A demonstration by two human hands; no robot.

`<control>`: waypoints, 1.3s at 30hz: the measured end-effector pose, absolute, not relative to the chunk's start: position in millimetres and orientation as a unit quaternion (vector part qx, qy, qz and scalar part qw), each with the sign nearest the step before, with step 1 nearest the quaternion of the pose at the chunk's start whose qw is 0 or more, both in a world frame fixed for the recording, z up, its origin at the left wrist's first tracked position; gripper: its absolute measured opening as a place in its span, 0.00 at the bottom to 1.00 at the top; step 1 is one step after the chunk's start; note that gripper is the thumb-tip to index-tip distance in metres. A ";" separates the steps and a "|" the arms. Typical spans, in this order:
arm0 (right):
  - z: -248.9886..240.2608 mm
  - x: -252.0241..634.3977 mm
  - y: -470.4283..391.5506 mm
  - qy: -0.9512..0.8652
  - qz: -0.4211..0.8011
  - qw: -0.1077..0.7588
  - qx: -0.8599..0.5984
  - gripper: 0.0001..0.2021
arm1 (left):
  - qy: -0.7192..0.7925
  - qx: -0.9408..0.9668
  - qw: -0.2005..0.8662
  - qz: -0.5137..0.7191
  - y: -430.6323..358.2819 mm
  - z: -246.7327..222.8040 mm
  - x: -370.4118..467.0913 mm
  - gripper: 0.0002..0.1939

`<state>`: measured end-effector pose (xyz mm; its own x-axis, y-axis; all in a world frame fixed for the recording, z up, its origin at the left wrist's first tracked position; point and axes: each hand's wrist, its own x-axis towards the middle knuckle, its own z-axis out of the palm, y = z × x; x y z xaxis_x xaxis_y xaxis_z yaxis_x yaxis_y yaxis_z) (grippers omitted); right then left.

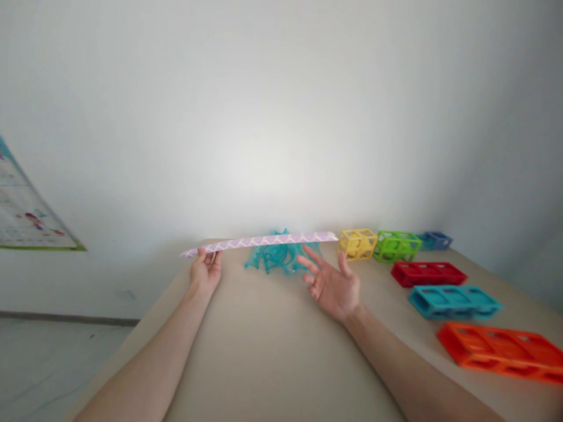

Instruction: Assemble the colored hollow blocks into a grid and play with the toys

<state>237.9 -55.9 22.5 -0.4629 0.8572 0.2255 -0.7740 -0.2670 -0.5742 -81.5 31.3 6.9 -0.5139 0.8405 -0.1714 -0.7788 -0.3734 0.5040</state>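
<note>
My left hand (206, 271) is closed on the left part of a long, thin lilac patterned strip (268, 240) with white zigzag lines. The strip is held nearly level above the table, its right end reaching towards the yellow block. Below that right end, my right hand (332, 284) is open, palm turned up and fingers spread, with nothing in it. Behind the strip lies a tangled heap of translucent teal plastic pieces (275, 258), partly covered by the strip and the right hand's fingertips. Whether the strip is rolled or flat I cannot tell.
Along the table's (272, 346) right side stand a yellow openwork block (357, 245), a green one (397, 246), a blue one (438, 240), and red (428, 274), turquoise (455, 302) and orange (504, 351) ones. A white wall rises behind. A poster (30, 211) hangs left.
</note>
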 end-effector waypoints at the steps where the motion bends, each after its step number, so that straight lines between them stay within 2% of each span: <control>1: 20.1 233.8 -55.9 -0.330 0.801 0.495 -0.069 0.32 | 0.274 0.054 0.485 0.829 36.1 5.7 -81.7 0.09; 6: 12.5 216.9 -56.5 -0.368 0.819 0.430 -0.099 0.34 | 0.273 0.055 0.468 0.839 63.6 5.8 -75.0 0.08; 17: 8.7 213.0 -51.6 -0.374 0.816 0.424 -0.117 0.35 | 0.279 0.108 0.521 0.800 123.0 2.2 -16.2 0.07; 27: 7.6 215.0 -50.2 -0.375 0.810 0.432 -0.127 0.32 | 0.330 0.206 0.559 0.732 124.4 -1.3 -17.3 0.03; 32: 6.5 216.9 -48.5 -0.376 0.804 0.440 -0.138 0.30 | 0.376 0.199 0.522 0.739 119.6 1.4 -20.9 0.04; 39: 6.8 219.4 -47.3 -0.391 0.789 0.450 -0.149 0.28 | 0.462 0.165 0.366 0.791 96.5 1.0 -33.2 0.06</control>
